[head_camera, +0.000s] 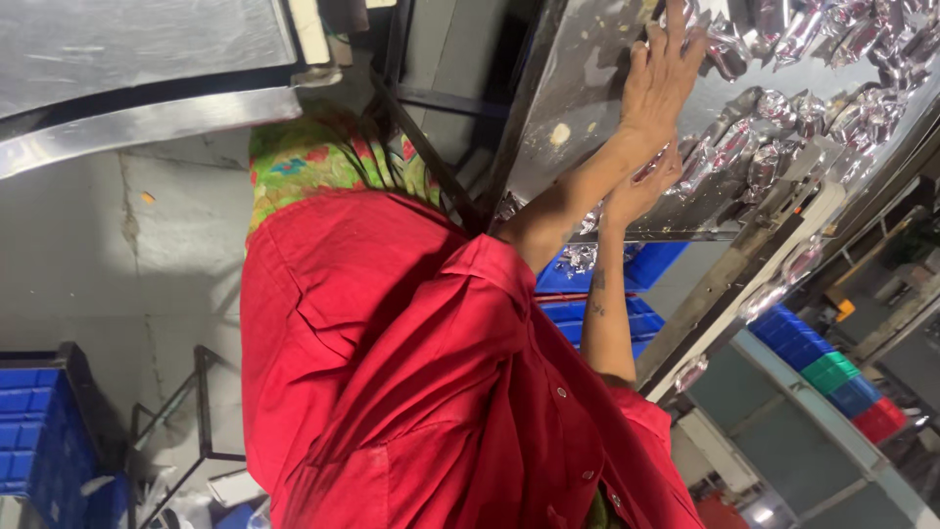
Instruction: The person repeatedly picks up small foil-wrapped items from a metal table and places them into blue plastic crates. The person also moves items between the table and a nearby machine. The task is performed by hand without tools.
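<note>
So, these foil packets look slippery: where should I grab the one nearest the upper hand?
Probably across the foil packet's puffy middle, coming from the bare tray side by the upper hand. Its crimped ends look flat and slick, and other packets crowd the far side.

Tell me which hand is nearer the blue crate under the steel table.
Right. The right hand sits at the table's near edge, just above the blue crate; the left hand lies flat farther up the steel table, against the silver foil packets.

Silver packets (832, 108) cut off at top edge
</note>
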A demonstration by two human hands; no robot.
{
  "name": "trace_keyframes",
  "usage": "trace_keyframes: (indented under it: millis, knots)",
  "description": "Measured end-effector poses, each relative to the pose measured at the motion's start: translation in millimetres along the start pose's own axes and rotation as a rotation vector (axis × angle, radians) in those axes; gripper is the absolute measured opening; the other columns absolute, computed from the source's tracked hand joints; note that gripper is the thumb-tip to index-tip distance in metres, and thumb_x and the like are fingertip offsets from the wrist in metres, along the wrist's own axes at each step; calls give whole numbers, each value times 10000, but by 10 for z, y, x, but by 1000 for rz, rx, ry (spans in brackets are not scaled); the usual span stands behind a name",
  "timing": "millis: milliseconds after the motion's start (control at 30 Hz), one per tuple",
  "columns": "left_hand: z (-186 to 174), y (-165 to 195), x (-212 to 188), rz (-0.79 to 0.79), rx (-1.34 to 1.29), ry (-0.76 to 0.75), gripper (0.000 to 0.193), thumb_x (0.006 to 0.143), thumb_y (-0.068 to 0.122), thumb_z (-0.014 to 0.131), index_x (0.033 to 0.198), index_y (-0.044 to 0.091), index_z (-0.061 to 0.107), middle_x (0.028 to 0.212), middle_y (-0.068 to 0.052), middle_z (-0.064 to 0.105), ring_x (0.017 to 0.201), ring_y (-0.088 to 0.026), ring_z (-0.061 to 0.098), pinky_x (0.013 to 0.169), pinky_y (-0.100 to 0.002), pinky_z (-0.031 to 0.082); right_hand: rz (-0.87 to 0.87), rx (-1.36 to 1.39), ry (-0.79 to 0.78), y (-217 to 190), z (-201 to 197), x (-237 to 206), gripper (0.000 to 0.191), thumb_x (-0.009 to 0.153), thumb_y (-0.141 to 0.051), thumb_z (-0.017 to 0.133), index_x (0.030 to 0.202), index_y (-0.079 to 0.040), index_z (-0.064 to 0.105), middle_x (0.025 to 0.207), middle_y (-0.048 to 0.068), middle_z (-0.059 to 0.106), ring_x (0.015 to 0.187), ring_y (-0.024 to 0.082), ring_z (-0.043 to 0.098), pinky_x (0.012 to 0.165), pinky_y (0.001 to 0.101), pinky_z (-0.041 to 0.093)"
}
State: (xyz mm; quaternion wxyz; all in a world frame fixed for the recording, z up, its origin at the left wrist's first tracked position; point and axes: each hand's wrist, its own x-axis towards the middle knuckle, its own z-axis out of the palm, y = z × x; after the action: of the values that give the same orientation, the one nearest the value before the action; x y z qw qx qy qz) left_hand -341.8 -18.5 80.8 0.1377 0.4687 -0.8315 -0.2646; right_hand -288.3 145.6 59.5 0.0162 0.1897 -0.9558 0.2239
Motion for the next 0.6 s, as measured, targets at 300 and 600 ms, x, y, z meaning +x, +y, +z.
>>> trace_keyframes:
  millis: [300, 600]
  knots:
    - [30, -243, -313, 240, 80, -99, 343, 933, 181, 646, 1251, 217, 523, 1532, -224, 441, 1210, -319, 518, 972, -444, 381, -31, -88, -21, -80, -23, 13, 675, 991, -217, 761, 1579, -162, 434, 1413, 94, 476, 1219, 213, 545, 1000, 327, 506]
    - [-310, -449, -618, 282, -436, -288, 827, 684, 262, 770, 1433, 132, 444, 1418, -187, 443, 1142, -266, 487, 944, -414, 397, -66, -128, 4, 316, 108, 17, 674, 994, -295, 766, 1564, -147, 438, 1435, 138, 465, 1267, 274, 527, 1030, 373, 486]
